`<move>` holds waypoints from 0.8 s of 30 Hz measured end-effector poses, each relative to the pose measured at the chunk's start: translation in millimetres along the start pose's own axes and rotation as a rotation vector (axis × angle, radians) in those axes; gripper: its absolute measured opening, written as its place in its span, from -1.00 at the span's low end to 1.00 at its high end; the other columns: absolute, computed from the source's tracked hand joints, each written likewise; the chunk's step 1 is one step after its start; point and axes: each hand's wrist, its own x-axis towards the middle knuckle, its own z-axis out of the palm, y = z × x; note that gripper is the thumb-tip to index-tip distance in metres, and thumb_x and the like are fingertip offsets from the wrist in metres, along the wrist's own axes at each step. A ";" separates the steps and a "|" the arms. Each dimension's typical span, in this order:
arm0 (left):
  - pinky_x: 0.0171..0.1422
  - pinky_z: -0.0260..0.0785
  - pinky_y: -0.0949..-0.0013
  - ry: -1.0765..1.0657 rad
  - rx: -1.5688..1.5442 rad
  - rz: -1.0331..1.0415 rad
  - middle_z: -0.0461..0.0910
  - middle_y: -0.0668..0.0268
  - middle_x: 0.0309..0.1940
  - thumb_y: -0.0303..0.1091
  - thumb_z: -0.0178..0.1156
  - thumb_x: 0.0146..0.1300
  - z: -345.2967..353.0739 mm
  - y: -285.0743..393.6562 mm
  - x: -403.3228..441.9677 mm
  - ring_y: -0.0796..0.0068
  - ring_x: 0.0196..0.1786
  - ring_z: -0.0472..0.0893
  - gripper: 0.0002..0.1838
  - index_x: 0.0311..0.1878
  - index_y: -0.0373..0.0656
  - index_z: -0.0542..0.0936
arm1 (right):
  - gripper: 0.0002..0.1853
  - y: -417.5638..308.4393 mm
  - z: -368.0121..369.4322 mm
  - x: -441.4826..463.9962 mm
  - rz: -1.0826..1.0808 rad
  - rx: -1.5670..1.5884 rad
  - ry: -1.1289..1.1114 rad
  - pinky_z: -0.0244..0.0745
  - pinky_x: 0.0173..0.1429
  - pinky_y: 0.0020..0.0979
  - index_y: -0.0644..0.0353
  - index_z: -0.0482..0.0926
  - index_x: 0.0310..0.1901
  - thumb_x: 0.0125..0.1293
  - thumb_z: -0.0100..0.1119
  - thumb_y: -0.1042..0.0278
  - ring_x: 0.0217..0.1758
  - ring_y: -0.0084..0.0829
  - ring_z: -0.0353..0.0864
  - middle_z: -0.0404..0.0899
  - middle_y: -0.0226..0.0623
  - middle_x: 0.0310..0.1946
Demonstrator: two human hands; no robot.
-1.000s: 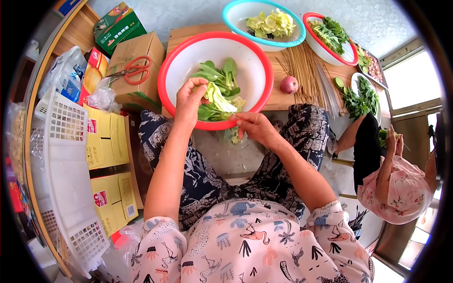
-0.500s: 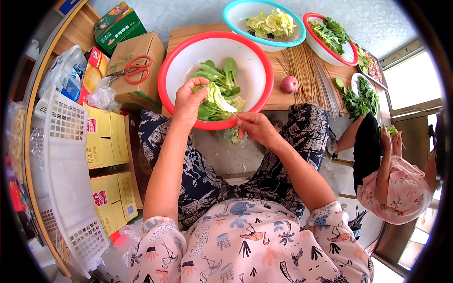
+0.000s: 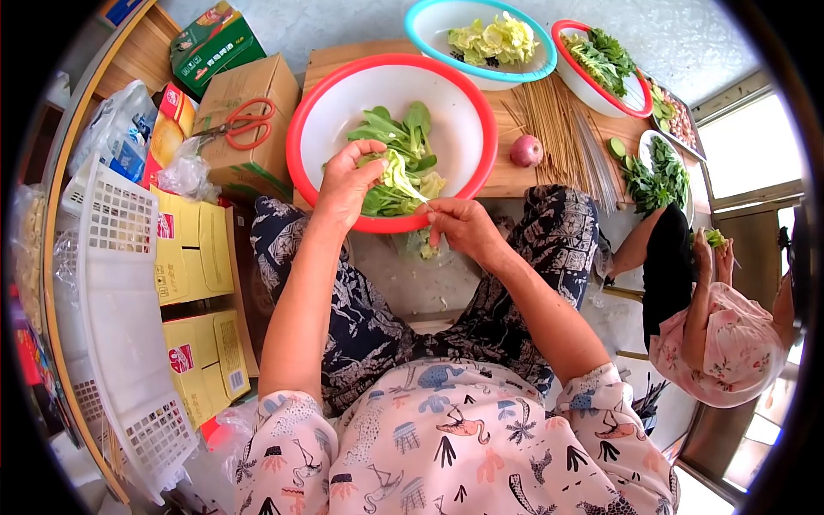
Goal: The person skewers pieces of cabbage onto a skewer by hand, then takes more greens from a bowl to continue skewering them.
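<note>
Obs.: pale yellow-green leafy piece [image 3: 398,178] held above the near side of the white plastic basin with red rim [image 3: 302,137], which overhangs the edge of the brown wooden table [image 3: 515,194]. Left hand [image 3: 343,190]: thumb and fingertips pinched on the leafy part. Right hand [image 3: 468,230]: thumb and forefinger nearly closed at the white stem end; cannot tell whether a thin stick is gripped too.

Inference: two-point hold probably keeps the limp leaf steady; basin near the knees likely shortens reach and catches drips.

Orientation: long axis slants, leafy end far-left, stem near-right, pointing at the right hand. Loose dark-green leaves [image 3: 418,127] lie beyond.
</note>
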 end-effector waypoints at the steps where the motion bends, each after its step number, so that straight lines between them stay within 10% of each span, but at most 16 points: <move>1: -0.03 0.38 0.49 0.000 0.000 -0.002 0.50 0.36 -0.19 -0.55 0.13 0.19 -0.1 -0.9 -0.1 0.58 -0.16 0.52 -0.77 -0.07 -0.20 0.46 | -0.82 0.5 0.2 1.1 0.000 0.023 0.005 0.19 -0.54 -0.64 0.25 0.60 -0.14 0.34 0.03 0.40 -0.63 -0.74 0.35 0.53 -0.49 -0.59; 24: -0.09 0.47 0.42 0.070 -0.041 -0.069 0.52 0.25 -0.11 -0.59 0.23 0.13 7.6 -11.6 3.7 0.48 -0.11 0.55 -0.39 0.26 -0.18 0.27 | -0.82 4.1 2.7 0.9 -0.012 0.093 -0.020 0.22 -0.64 -0.67 0.31 0.55 -0.17 0.35 0.00 0.41 -0.74 -0.72 0.29 0.56 -0.37 -0.58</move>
